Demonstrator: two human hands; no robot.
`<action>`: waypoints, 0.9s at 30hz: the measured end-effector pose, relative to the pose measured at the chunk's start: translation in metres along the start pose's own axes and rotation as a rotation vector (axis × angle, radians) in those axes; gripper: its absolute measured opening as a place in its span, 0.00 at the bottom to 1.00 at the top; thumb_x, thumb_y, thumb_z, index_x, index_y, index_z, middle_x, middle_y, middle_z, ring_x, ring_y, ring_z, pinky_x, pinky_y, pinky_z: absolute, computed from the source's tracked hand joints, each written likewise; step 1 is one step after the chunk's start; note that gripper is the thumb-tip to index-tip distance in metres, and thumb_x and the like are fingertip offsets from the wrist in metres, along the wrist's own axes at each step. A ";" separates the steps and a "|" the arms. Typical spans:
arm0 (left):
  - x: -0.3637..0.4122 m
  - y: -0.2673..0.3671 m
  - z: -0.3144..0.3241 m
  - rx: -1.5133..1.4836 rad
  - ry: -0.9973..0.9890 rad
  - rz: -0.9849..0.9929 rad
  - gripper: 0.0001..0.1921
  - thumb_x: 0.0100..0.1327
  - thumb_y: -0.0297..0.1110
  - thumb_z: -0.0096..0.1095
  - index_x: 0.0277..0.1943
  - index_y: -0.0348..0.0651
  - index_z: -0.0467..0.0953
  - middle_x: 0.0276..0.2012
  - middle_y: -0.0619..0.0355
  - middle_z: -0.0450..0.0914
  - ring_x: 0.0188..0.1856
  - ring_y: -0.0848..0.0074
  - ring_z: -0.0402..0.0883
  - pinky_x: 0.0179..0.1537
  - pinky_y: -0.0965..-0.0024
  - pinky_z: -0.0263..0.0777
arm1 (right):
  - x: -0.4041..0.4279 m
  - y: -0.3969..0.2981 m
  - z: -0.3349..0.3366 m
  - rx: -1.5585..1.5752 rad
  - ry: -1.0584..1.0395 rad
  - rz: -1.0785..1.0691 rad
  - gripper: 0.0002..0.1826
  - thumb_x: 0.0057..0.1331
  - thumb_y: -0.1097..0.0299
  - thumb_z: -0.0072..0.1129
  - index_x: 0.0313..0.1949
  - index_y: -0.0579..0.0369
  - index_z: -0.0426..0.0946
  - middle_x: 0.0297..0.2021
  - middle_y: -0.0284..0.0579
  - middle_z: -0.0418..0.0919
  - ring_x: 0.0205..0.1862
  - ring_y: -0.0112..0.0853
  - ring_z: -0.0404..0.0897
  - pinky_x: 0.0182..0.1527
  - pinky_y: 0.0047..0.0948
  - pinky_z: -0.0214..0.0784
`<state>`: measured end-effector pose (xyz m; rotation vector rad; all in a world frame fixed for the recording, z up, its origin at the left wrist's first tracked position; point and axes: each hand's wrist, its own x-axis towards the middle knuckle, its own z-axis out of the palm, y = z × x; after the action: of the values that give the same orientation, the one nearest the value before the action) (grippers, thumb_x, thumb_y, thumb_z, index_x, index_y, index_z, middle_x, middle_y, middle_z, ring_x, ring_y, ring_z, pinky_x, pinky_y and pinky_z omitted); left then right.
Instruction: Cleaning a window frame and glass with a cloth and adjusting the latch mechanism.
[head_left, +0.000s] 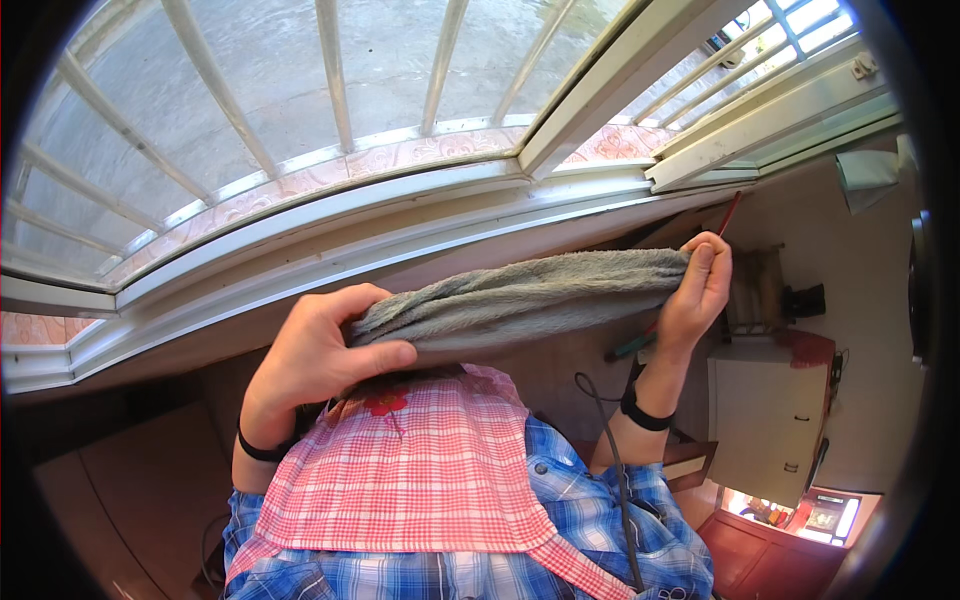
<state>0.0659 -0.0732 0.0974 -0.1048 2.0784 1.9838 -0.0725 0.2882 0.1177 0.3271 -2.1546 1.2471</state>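
A grey-green plush cloth (525, 296) is stretched lengthwise between my two hands, gathered into loose folds. My left hand (322, 341) grips its left end, thumb in front and fingers behind. The right end is pinched in my right hand (701, 277), held a little higher than the left. Behind the cloth runs the white sliding-window frame (337, 232); the cloth hangs apart from it on the room side. A thin red stick (729, 214) shows just above my right hand, and I cannot tell whether I touch it.
Metal bars (334, 75) stand outside the window glass, above a pink patterned tile ledge (435, 150). To the right is a pale cabinet (765, 412) with a red cloth (806, 349) on top. A dark cable (619, 480) hangs by my right arm. Below is my red checked apron (405, 480).
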 end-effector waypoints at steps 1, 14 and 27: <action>0.000 0.001 -0.002 -0.070 0.005 -0.059 0.18 0.61 0.32 0.78 0.51 0.33 0.82 0.34 0.62 0.85 0.36 0.83 0.80 0.39 0.78 0.74 | 0.007 -0.001 -0.004 -0.067 -0.005 -0.010 0.13 0.81 0.67 0.44 0.42 0.60 0.74 0.35 0.34 0.73 0.37 0.22 0.67 0.45 0.21 0.62; -0.004 0.011 -0.004 -0.277 0.227 0.514 0.15 0.73 0.37 0.63 0.47 0.29 0.85 0.39 0.54 0.86 0.42 0.76 0.79 0.47 0.72 0.72 | 0.007 -0.006 -0.012 0.188 -0.990 0.456 0.18 0.62 0.75 0.64 0.52 0.59 0.83 0.31 0.30 0.75 0.34 0.17 0.69 0.39 0.20 0.64; 0.010 0.085 0.050 -0.565 -0.298 0.312 0.17 0.45 0.14 0.72 0.42 0.21 0.85 0.31 0.39 0.87 0.28 0.67 0.85 0.31 0.70 0.75 | -0.149 0.059 0.144 0.517 -1.455 0.244 0.19 0.60 0.68 0.65 0.51 0.56 0.83 0.54 0.53 0.79 0.59 0.41 0.77 0.62 0.36 0.69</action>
<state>0.0436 -0.0175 0.1761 0.4069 1.3744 2.5348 -0.0421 0.1835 -0.0683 1.6369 -2.9538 2.0581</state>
